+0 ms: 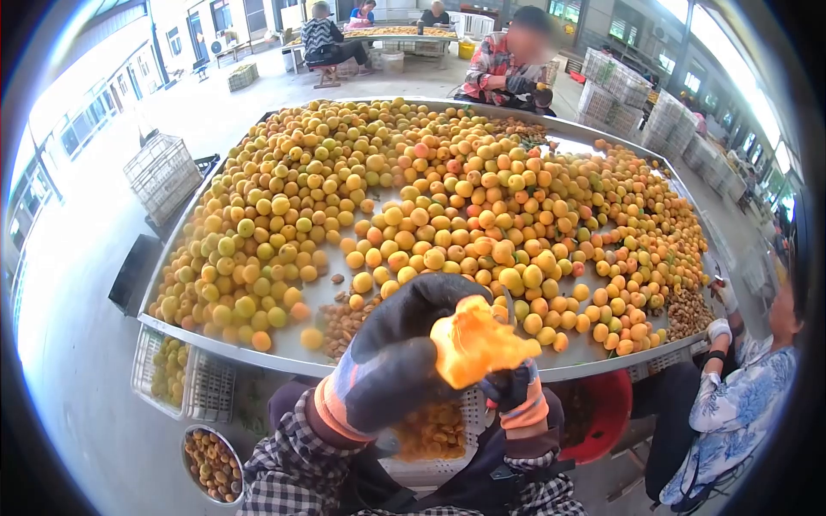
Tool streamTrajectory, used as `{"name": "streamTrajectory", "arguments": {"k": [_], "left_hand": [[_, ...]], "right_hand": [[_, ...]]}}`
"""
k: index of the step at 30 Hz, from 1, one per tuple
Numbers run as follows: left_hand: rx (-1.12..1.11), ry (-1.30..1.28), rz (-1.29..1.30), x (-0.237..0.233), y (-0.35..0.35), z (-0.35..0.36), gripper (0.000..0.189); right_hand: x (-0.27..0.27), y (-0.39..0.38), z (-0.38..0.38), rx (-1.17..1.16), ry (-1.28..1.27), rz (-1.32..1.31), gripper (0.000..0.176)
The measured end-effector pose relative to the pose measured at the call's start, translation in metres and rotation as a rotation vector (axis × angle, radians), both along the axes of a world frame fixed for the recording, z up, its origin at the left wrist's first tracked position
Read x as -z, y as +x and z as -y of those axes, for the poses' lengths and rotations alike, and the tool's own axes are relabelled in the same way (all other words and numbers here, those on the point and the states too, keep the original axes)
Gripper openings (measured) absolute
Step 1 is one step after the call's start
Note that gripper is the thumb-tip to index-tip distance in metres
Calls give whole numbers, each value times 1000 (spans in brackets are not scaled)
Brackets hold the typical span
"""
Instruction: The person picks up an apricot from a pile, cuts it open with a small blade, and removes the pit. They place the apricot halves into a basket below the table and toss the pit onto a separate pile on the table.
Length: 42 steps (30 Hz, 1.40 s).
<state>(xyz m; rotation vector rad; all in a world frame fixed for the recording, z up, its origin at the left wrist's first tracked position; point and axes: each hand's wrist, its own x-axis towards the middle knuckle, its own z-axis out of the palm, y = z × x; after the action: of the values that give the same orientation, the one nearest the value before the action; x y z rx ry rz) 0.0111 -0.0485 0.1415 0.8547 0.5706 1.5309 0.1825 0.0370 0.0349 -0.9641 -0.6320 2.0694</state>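
My left hand (387, 357), in a black-coated glove with an orange and blue cuff, is closed on an opened apricot (478, 340), its wet orange flesh facing me. Behind and to the right of the fruit is my right hand (514, 389), gloved alike and partly hidden. A thin pointed blade (510, 308), seemingly a small knife, rises above its closed fingers. Below both hands a white crate (475, 421) at my lap holds split apricot pieces (434, 433). Beyond them, heaps of whole apricots (482, 215) cover much of the metal table (379, 222).
Apricot stones (344, 322) lie near the table's front edge. A red tub (615, 413) stands right of my legs. At lower left are a crate of apricots (168, 370) and a metal bowl (212, 464). Co-workers sit at the right (731, 413) and across the table (508, 64).
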Motion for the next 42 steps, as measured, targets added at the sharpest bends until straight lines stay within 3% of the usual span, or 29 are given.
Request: {"name": "streamTrajectory", "arguments": {"k": [2,4,5,9,11,14,16,17,18,21,22,24,26,28,30,31,32,34,35,42], "left_hand": [[16,16,44,9,0,-6,63],[23,34,88,11,1,-9,65],[-12,17,77,11,3,-12,68],[-79,-13,19,11,3,-14,75],[-58,-9,4,14,2,-15,74],[-42,2,30,16,4,-15,71],[-159,28,0,16,10,-15,69],[-305,70,-169,14,17,-14,68],[-232,-59,-180,11,11,-14,70],[-302,41,-154,20,20,-16,75],[-194,39,-45,16,16,-13,55],[-178,18,-37,13,20,-12,51],[-182,-11,-29,11,25,-13,43],[-195,-43,-25,11,28,-13,35],[-207,-74,-21,10,31,-13,29],[-211,-89,-18,10,33,-13,26],[-215,-104,-17,9,35,-14,24],[-224,-130,-14,7,38,-15,23],[-189,-147,56,6,39,-14,25],[-195,-136,52,9,45,-20,26]], "right_hand": [[0,4,-1,-71,33,-46,29],[4,3,0,-54,126,89,31],[34,21,-6,-152,173,26,24],[41,21,-12,-151,75,-60,21],[48,24,-19,-313,115,-318,19],[39,20,-13,-176,0,-153,15],[25,16,-7,-127,-5,-58,15],[17,15,-7,-182,91,-78,18],[27,13,-8,-136,-4,-76,19],[32,18,-16,-262,44,-263,22],[27,17,-15,-248,41,-276,25],[31,18,-14,-195,32,-304,24],[35,22,-16,-250,1,-334,10],[60,28,-15,-188,142,-247,15],[59,30,-14,-210,437,-3,28],[57,25,-13,-168,202,-144,15],[53,26,-16,-155,202,-141,15],[46,30,-22,-342,87,-504,8],[42,22,-16,-212,61,-326,13],[34,31,-20,-299,68,-360,12]]}}
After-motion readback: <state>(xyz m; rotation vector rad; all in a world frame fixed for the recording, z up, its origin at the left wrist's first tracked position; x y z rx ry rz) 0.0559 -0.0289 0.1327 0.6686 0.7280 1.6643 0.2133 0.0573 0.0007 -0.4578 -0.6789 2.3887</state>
